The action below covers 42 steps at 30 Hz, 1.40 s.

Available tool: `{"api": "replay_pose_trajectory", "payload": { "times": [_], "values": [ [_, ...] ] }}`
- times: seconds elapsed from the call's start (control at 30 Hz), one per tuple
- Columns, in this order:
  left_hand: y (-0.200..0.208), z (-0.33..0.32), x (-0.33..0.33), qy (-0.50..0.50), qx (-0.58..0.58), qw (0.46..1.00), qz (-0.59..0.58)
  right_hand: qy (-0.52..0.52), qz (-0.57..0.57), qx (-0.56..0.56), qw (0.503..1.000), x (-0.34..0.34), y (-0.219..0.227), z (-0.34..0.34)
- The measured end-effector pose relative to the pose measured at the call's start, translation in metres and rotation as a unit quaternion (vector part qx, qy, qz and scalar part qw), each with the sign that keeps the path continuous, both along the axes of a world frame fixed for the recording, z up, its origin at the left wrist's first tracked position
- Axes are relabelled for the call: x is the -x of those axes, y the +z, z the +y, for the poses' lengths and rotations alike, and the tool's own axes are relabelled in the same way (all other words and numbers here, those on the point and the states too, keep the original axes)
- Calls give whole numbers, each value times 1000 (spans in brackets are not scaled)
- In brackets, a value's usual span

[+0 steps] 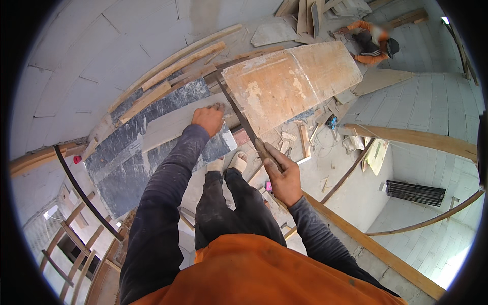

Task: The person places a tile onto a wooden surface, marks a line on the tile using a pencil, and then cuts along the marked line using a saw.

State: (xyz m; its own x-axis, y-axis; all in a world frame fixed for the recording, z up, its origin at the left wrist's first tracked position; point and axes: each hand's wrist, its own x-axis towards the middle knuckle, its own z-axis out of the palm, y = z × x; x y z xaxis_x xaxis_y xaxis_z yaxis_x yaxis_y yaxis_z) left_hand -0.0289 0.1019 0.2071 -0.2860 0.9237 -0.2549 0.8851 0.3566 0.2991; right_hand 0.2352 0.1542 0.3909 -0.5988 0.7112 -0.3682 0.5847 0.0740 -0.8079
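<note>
Pale block walls rose around a littered floor. Your long-bladed tool, dark and narrow, slanted up and away from your body, alongside the left edge of a large orange-brown panel; your right hand was wrapped around its grip. Your left hand was curled at the right end of a pale grey board, though whether it clasped the board or only pressed it, I couldn't tell. Under that board lay a streaked dark-blue panel, with timber strips beyond. Farther off, upper right, a co-worker in orange sleeves crouched near the orange-brown panel's far end.
</note>
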Motion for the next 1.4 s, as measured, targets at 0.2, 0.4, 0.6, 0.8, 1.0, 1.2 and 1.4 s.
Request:
{"api": "replay_pose_trajectory", "payload": {
  "times": [0.2, 0.4, 0.6, 0.8, 1.0, 1.2, 1.4],
  "values": [
    [8, 14, 0, 2, 39, 999, -8, -64, 10, 42, 997, -33, 51, -22],
    [-6, 0, -14, 9, -13, 1000, -1, -11, -12, 8, 1000, 10, -10, -3],
    [5, 12, 2, -1, -3, 1000, -8, -71, 10, 48, 996, -43, 58, -26],
    [10, 8, -9, -5, 16, 1000, -17, -29, 5, 22, 999, 11, -10, -1],
    [9, 6, -2, -12, 12, 1000, -20, -56, 20, 16, 998, -43, 48, -31],
    [14, 5, -15, -7, 26, 999, -24, -14, 21, 0, 1000, 6, -20, 2],
    [9, 7, -6, -14, 34, 999, -10, -52, 31, 18, 998, -53, 53, -38]
  ]
}}
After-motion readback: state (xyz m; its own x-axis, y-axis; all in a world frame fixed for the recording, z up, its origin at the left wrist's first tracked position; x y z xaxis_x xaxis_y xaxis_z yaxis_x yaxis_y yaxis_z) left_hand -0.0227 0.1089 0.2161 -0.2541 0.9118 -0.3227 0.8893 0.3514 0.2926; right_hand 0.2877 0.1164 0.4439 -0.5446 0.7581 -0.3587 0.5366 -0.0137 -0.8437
